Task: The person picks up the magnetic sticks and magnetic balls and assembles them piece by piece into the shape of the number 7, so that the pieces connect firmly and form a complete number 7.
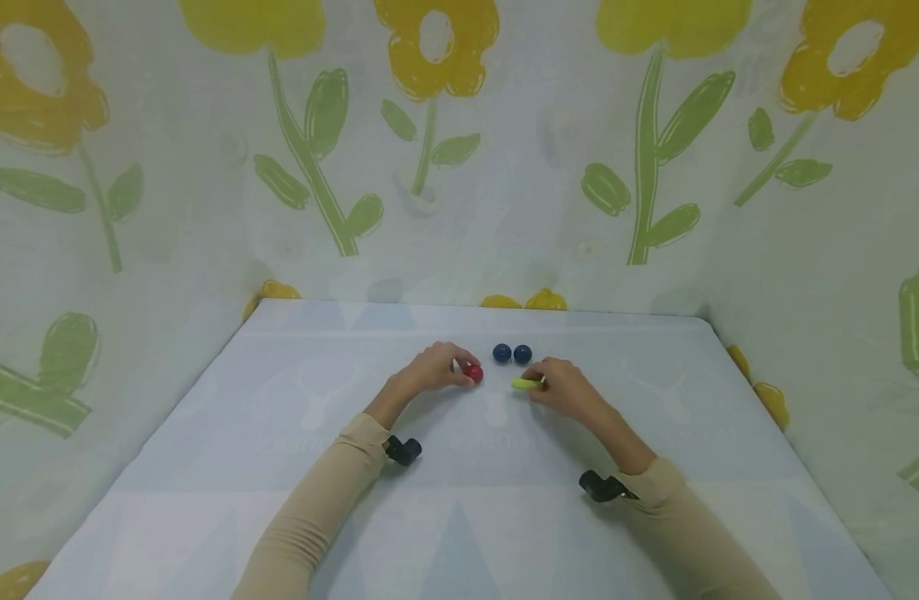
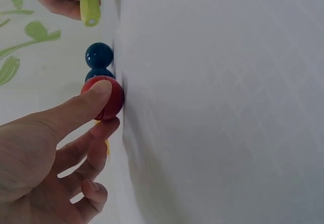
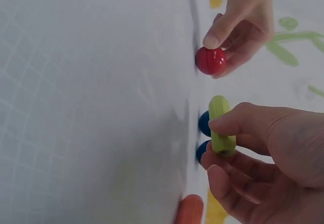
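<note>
My left hand (image 1: 433, 367) pinches a glossy red ball (image 2: 112, 100) between thumb and fingers; a thin dark line runs across the ball. To its right, my right hand (image 1: 567, 388) holds a short lime-green rod (image 3: 220, 125) between thumb and fingers. A small hole shows in the rod's end. Two dark blue balls, the left one (image 1: 501, 353) and the right one (image 1: 522, 355), sit side by side on the table just beyond the hands. In the right wrist view the rod and fingers partly cover them. Whether the red ball touches the table, I cannot tell.
An orange rounded piece (image 3: 190, 210) shows beside my right hand at the lower edge of the right wrist view; the hand hides it from the head view. The white table (image 1: 459, 517) meets a flower-patterned cloth (image 1: 504, 208) at its back and sides.
</note>
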{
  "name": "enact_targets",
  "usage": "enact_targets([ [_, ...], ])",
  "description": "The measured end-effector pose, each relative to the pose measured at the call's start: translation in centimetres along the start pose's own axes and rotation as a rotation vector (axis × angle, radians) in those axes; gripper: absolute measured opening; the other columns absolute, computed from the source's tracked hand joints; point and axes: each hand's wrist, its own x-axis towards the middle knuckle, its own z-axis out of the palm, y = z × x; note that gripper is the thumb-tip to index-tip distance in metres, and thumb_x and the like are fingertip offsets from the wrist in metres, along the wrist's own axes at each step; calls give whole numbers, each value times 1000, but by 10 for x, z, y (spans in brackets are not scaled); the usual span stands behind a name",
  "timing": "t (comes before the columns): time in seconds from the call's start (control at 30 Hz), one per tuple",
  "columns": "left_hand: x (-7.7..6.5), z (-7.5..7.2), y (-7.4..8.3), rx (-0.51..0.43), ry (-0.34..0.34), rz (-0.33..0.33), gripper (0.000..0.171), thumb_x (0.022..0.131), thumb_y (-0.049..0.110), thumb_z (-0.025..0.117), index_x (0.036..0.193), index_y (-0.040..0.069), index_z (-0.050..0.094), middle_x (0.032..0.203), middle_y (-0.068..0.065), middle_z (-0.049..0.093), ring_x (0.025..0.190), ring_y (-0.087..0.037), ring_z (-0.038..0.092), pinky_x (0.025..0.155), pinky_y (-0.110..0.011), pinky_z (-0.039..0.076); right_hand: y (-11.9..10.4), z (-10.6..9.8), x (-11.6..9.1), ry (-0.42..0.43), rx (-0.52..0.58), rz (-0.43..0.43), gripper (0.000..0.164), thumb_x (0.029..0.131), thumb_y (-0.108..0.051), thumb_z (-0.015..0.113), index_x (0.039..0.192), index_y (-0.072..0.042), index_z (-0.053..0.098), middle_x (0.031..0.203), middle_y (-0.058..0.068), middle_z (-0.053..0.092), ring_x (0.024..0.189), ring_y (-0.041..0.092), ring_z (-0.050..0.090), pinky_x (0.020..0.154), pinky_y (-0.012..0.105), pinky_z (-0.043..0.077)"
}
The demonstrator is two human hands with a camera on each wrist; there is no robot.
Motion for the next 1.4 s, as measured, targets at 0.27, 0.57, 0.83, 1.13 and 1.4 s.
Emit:
enact_targets([
  [0.27, 0, -1, 3, 4, -3, 4, 37, 86, 21, 77, 122, 18, 70, 105, -1, 70, 94, -14, 59, 80, -26, 50, -3, 6, 6, 3, 8, 27, 23, 89, -9, 70, 112, -8, 72, 101, 7, 70, 90, 18, 62, 84, 34, 55],
  [0.57, 1, 1, 1, -13, -4, 17, 37, 86, 21, 76, 122, 18, 70, 104, 0, 70, 91, -12, 59, 77, -25, 49, -6, 9, 11, 9, 46, 45, 25, 88, -10, 71, 114, -8, 72, 105, 7, 72, 89, 18, 62, 83, 32, 56],
  [0.83, 1, -1, -1, -31, -10, 25, 37, 86, 22, 76, 122, 18, 70, 103, -1, 70, 90, -13, 60, 76, -25, 50, -7, 12, 17, 11, 60, 59, 24, 88, -11, 72, 113, -9, 73, 104, 6, 71, 89, 17, 61, 83, 32, 55],
  [1.13, -1, 0, -1, -45, -3, 10, 36, 86, 22, 76, 122, 19, 70, 103, -1, 70, 88, -14, 60, 77, -26, 51, -8, 16, 23, 19, 71, 53, 24, 89, -11, 72, 112, -11, 73, 103, 6, 71, 88, 18, 60, 85, 32, 55],
  [1.4, -1, 1, -4, -72, 7, 44, 34, 87, 22, 75, 120, 18, 71, 101, -1, 71, 87, -14, 58, 74, -24, 49, -8, 19, 28, 14, 70, 39, 25, 88, -10, 72, 113, -12, 73, 104, 6, 71, 87, 17, 59, 84, 31, 55],
])
